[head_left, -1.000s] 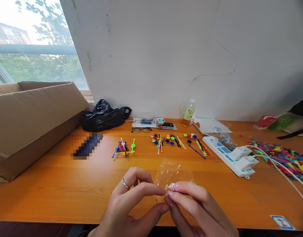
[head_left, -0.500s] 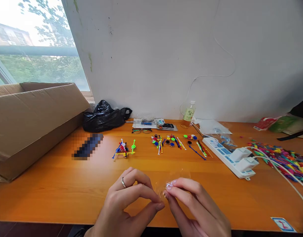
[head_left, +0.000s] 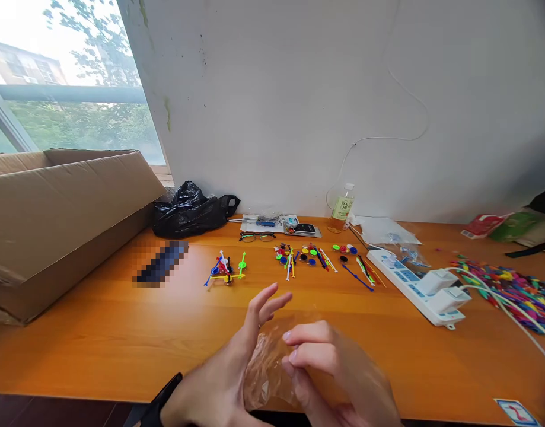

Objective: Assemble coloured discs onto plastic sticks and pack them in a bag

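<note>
Between my hands, close to the table's front edge, hangs a thin clear plastic bag, crinkled and partly see-through. My left hand is beside it on the left, fingers stretched up and apart, the bag against its inner side; the thumb is mostly out of sight at the bottom. On the bag's right side my right hand pinches the film between thumb and fingertips. Further back lie assembled coloured spinner arrows, with loose arrows and round discs to their right.
A cardboard box and a black plastic bag stand at the left. Glasses and a bottle are near the wall. At the right are a power strip with cables and a pile of coloured pieces.
My left hand has turned and spread its fingers from a pinch, and the bag now shows larger between the hands. The small white bits at my right fingertips are no longer visible.
</note>
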`<state>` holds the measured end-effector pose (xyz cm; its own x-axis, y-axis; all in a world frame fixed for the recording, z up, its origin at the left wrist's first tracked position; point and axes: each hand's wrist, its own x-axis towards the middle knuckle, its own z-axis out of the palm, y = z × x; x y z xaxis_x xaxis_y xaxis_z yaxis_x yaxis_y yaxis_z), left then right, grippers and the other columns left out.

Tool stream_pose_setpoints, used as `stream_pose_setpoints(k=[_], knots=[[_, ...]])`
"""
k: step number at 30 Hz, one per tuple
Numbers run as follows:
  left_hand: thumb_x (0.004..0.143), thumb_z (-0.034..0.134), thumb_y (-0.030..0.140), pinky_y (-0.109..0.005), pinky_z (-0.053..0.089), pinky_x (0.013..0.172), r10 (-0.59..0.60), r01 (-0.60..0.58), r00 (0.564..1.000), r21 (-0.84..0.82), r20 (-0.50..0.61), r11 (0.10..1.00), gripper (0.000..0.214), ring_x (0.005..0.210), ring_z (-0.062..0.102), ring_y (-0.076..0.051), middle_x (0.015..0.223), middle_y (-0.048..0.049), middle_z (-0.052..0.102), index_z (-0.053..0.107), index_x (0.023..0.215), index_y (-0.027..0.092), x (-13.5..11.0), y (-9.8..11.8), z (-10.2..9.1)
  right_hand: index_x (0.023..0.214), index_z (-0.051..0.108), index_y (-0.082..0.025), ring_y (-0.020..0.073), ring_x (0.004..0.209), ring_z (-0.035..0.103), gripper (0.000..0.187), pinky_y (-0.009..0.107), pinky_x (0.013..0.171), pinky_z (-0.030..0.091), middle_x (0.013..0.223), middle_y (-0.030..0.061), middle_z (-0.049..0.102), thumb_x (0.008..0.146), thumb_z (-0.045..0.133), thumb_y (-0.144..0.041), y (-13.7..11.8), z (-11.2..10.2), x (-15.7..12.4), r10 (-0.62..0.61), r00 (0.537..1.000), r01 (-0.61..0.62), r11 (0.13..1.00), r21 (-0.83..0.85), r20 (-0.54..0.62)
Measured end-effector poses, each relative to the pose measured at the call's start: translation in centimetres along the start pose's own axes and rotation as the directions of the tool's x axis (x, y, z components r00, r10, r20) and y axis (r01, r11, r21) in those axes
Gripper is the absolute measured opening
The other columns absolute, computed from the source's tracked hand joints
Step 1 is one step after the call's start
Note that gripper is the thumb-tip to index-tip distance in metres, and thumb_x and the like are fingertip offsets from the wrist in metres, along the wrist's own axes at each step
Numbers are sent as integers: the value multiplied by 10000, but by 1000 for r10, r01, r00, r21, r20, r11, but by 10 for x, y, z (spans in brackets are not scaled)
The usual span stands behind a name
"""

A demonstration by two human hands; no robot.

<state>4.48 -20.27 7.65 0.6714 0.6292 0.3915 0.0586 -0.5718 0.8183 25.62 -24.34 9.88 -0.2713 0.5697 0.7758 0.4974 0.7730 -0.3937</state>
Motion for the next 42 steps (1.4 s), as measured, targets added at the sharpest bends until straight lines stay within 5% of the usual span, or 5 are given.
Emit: stream_pose_setpoints(k=[6, 14, 23, 30, 42], knots=[[821, 730, 700, -490, 491, 1047, 11, 43, 988, -350, 152, 936, 1172, 1156, 624, -303, 1245, -112, 565, 13, 1659, 302, 2, -21, -9, 1008, 636, -251, 152, 839, 744, 136, 251, 829, 580, 959, 31, 778, 1018, 545, -150, -2, -11, 13, -55, 959, 39, 997, 63, 277], [726, 806, 375, -494, 422, 1084, -177, 177, 984, 24, -10, 984, 1158, 1188, 539, -347, 1342, -115, 511, 116, 1654, 314, -34, -36, -31, 998, 660, -200, 161, 735, 631, 265, 277, 686, 519, 846, 44, 682, 1008, 630, -463, 37, -26, 41, 17, 915, -185, 905, 382, 403], [661, 925, 521, -524, 473, 1087, -246, 275, 961, 402, -123, 873, 1113, 1328, 483, -420, 1528, -125, 454, 339, 1595, 364, -39, -49, -21, 1317, 662, -222, 202, 1014, 667, 322, 326, 912, 501, 1144, 73, 741, 1036, 505, -221, 157, 104, 98, 234, 720, -350, 935, 51, 653], [692, 877, 647, -500, 483, 1053, -284, 244, 959, 496, 7, 833, 974, 1213, 518, -360, 1355, -114, 529, 485, 1537, 362, -28, -40, -22, 950, 712, -190, 173, 737, 616, 212, 264, 683, 418, 856, 48, 727, 971, 628, -383, 190, 169, 98, 418, 711, -428, 895, -124, 565], [989, 556, 633, -469, 454, 977, -319, 186, 941, 615, 112, 766, 479, 1109, 546, -308, 1263, -69, 577, 589, 1413, 410, -20, -26, -21, 1012, 621, -192, 129, 634, 638, 140, 239, 571, 483, 890, 19, 665, 998, 507, -272, 188, 108, 76, 479, 760, -590, 792, 158, 440]])
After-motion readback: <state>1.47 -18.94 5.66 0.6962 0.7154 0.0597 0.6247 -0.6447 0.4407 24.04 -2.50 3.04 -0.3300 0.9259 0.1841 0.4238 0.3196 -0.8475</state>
